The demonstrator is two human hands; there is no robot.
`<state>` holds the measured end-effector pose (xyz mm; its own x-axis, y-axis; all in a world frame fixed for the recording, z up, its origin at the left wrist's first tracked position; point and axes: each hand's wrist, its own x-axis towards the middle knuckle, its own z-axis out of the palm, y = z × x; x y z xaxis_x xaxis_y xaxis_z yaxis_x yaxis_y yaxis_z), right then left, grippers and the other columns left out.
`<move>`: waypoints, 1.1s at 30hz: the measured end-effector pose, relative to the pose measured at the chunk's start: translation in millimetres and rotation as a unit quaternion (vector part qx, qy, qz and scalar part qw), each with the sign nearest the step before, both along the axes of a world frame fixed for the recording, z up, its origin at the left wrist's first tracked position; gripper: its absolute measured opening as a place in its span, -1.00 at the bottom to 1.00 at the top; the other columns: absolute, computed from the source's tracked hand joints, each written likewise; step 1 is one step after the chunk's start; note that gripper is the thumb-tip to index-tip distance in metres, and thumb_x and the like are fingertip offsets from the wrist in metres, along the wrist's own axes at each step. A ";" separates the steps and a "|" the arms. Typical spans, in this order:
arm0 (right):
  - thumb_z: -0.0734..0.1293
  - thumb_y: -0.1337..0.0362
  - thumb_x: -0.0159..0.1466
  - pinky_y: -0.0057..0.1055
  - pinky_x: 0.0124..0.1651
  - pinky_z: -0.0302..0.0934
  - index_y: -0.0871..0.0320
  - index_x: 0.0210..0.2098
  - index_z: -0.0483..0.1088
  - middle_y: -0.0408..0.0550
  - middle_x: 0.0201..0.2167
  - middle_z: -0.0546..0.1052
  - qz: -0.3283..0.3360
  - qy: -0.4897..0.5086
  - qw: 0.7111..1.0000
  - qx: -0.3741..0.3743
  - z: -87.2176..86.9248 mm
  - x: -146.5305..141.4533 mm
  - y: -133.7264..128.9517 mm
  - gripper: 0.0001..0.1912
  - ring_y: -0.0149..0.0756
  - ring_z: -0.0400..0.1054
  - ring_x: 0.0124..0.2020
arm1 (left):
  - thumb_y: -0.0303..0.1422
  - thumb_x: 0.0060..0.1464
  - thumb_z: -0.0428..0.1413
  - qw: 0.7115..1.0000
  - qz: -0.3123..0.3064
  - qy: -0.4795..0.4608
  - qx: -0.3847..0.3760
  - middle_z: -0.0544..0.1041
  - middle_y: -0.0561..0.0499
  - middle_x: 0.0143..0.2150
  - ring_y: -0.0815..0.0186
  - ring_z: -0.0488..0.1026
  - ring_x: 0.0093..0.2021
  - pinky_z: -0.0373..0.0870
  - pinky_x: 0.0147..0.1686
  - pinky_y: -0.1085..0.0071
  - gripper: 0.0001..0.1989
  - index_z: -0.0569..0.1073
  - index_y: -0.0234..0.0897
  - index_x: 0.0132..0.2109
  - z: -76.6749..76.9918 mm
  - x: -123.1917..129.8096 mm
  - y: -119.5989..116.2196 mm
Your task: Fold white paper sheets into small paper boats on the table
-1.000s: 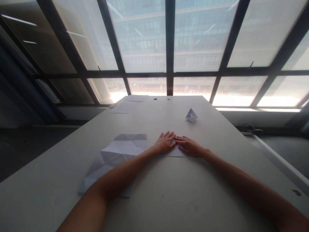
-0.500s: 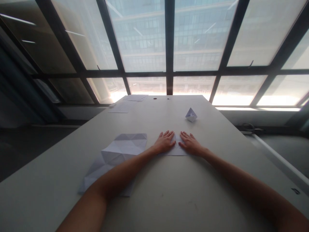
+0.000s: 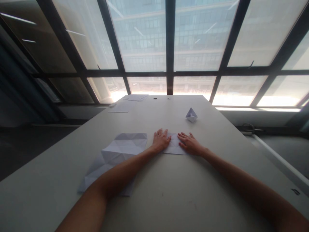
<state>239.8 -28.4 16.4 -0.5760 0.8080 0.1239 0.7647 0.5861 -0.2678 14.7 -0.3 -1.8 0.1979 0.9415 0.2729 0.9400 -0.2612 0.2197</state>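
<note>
On white table (image 3: pixel 164 183), rests left hand (image 3: pixel 161 141) and right hand (image 3: pixel 190 144), apart and unclenched, over opposite sides of folded paper (image 3: pixel 174 146).

Long white counter (image 3: pixel 164 190), narrowing toward far end, two small dark holes there. Windows (image 3: pixel 140 38) fill far side, dark frame (image 3: pixel 170 48), hazy glass. Building (image 3: pixel 193 32) outside, blurred. Strip-light reflections (image 3: pixel 18 18) upper left. Daylight brightest in low panes (image 3: pixel 236 91); sunlit sill (image 3: pixel 256 109) right. Low wall (image 3: pixel 79 112) under glass. Dark bluish curtain (image 3: pixel 21 87) left. Floor (image 3: pixel 14 148) dark, room dim.
</note>
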 end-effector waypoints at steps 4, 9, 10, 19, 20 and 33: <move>0.09 0.14 0.43 0.24 0.37 -0.34 0.16 0.38 0.10 0.17 0.40 0.11 -0.019 -0.002 1.000 -0.002 -1.3 1.3 2.0 -0.43 -0.03 -0.10 0.43 | -0.08 0.22 0.06 0.998 0.033 -0.042 0.036 0.27 -0.24 0.21 -0.08 0.22 0.20 0.13 0.21 -0.03 -0.41 0.20 -0.16 0.32 1.5 -3.3 1.7; 0.08 0.13 0.43 0.22 0.37 -0.31 0.17 0.39 0.08 0.16 0.40 0.09 -0.020 0.004 1.000 -0.006 -2.4 2.3 2.8 -0.42 -0.04 -0.11 0.43 | -0.28 0.14 0.18 0.993 -0.017 -0.107 0.047 0.28 -0.21 0.10 0.01 0.27 0.14 0.26 0.16 0.09 -0.24 0.05 -0.26 0.39 7.9 -3.3 3.8; 0.08 0.13 0.43 0.22 0.37 -0.31 0.17 0.39 0.08 0.17 0.40 0.09 -0.020 0.005 1.000 -0.005 -2.6 2.4 2.8 -0.42 -0.04 -0.11 0.43 | -0.34 0.12 0.19 0.989 -0.037 -0.132 0.059 0.28 -0.19 0.10 0.04 0.28 0.13 0.27 0.17 0.11 -0.19 0.00 -0.24 0.41 8.9 -2.7 4.1; 0.09 0.13 0.43 0.22 0.37 -0.30 0.14 0.39 0.07 0.14 0.40 0.10 -0.024 0.007 1.000 0.000 -2.5 2.6 1.7 -0.42 -0.05 -0.11 0.43 | -0.43 0.23 0.07 0.947 -0.260 -0.184 0.036 0.39 -0.08 0.04 0.32 0.44 -0.12 0.45 0.00 0.37 -0.37 0.12 -0.16 0.40 12.4 3.3 -1.7; 0.09 0.14 0.43 0.22 0.36 -0.29 0.15 0.39 0.07 0.14 0.40 0.10 -0.025 0.008 1.000 0.001 -2.4 2.4 1.4 -0.42 -0.05 -0.11 0.43 | -0.38 0.25 0.07 0.945 -0.288 -0.151 0.026 0.41 -0.09 0.06 0.30 0.45 -0.07 0.42 0.05 0.35 -0.47 0.26 -0.15 0.33 14.6 4.1 -4.3; 0.12 0.17 0.42 0.18 0.37 -0.22 0.13 0.37 0.12 0.13 0.38 0.15 -0.036 0.015 0.999 0.009 -4.6 2.1 2.5 -0.45 -0.08 -0.05 0.42 | -0.30 0.36 -0.07 0.923 -0.382 -0.056 -0.010 0.35 0.01 0.31 0.29 0.26 0.32 0.13 0.32 0.33 -0.63 0.46 -0.12 0.20 20.2 6.7 -10.2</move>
<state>241.9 -25.9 11.8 -0.5126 0.8445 0.1554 0.7966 0.5352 -0.2809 21.4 -10.4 18.4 0.7765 0.5448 0.3167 0.4549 -0.8324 0.3167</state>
